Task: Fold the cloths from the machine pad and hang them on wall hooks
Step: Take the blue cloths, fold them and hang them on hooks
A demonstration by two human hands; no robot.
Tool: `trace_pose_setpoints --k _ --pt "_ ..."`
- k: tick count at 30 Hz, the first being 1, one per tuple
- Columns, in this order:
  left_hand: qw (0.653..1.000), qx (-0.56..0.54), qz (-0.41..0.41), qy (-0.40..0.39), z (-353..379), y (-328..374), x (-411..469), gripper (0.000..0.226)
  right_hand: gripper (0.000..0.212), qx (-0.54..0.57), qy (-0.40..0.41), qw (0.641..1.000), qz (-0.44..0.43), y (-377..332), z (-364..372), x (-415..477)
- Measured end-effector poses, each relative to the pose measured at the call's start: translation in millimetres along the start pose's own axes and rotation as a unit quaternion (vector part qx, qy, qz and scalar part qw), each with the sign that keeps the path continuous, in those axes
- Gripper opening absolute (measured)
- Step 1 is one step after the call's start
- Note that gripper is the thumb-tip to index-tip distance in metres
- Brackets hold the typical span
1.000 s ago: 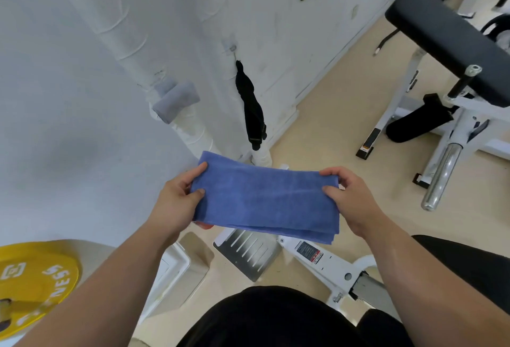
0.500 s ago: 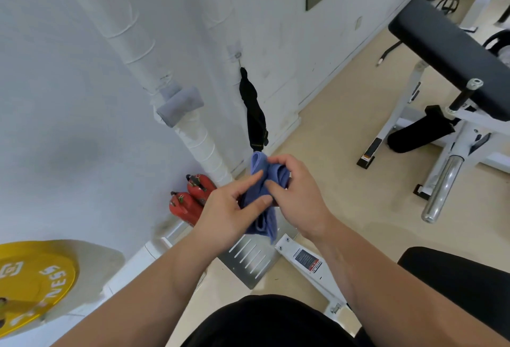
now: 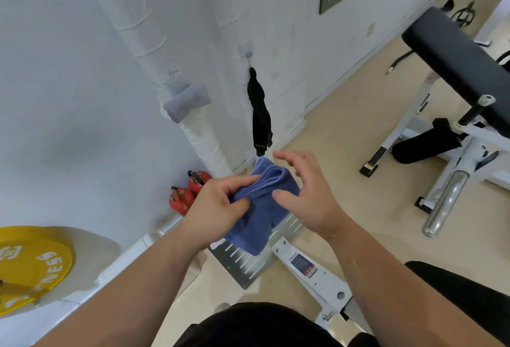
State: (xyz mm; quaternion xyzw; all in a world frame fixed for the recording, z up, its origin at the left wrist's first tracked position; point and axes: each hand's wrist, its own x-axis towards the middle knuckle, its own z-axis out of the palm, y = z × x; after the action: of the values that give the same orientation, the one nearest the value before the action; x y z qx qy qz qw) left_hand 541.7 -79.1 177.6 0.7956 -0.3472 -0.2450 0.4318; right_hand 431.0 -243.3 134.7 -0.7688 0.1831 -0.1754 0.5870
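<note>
A folded blue cloth (image 3: 259, 208) hangs in front of me, doubled into a narrow bundle. My left hand (image 3: 218, 206) pinches its folded edges between thumb and fingers. My right hand (image 3: 306, 194) hovers just right of the cloth with fingers spread and relaxed, its thumb close to the fabric. A black cloth (image 3: 259, 114) hangs from a small hook (image 3: 247, 54) on the white wall straight ahead. A grey cloth (image 3: 187, 101) sits on the white pipe to the left.
A white wrapped pipe (image 3: 204, 139) runs down the wall. Two red extinguishers (image 3: 190, 192) stand at its base. A yellow weight plate (image 3: 30, 266) is at the left. A black padded bench (image 3: 455, 54) on a white frame stands at the right. A metal footplate (image 3: 248, 264) lies below the cloth.
The cloth went from a wide strip held between both hands to a doubled bundle. My right hand has let go and opened; my left hand alone holds it now.
</note>
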Motion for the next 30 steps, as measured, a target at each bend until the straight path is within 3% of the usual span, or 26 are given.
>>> trace_pose_setpoints --k 3,6,8,11,15,20,25,30 --pt "0.993 -0.104 -0.036 -0.044 -20.9 5.8 0.4 0.054 0.075 0.018 -0.106 0.994 -0.001 -6.7 -6.3 7.0" --pt "0.975 -0.2 -0.07 -0.063 -40.8 1.0 4.8 0.045 0.068 0.042 -0.131 0.99 0.017 -12.9 2.3 18.7" --pt "0.965 -0.239 -0.098 -0.05 -53.1 -13.2 10.0 0.04 0.061 0.092 -0.12 0.988 0.038 -14.6 12.6 25.8" --pt "0.945 -0.294 -0.142 -0.029 -67.5 -39.9 11.3 0.072 0.054 0.18 -0.068 0.978 0.077 -16.2 29.9 35.7" --pt "0.916 -0.365 -0.162 0.03 -78.2 -63.6 12.3 0.09 0.046 0.192 0.002 0.976 0.103 -20.7 52.4 59.7" --pt "0.915 -0.363 -0.134 0.114 -104.5 -81.4 34.9 0.081 0.029 0.152 0.075 0.978 0.12 -38.9 89.2 94.7" --pt "0.931 -0.331 -0.06 0.143 -147.1 -84.3 56.8 0.063 0.037 0.079 0.012 0.993 0.084 -56.9 121.4 118.8" --pt "0.941 -0.306 -0.028 0.141 -183.8 -88.4 70.2 0.041 0.038 0.033 0.073 0.995 0.052 -83.7 141.3 140.9"
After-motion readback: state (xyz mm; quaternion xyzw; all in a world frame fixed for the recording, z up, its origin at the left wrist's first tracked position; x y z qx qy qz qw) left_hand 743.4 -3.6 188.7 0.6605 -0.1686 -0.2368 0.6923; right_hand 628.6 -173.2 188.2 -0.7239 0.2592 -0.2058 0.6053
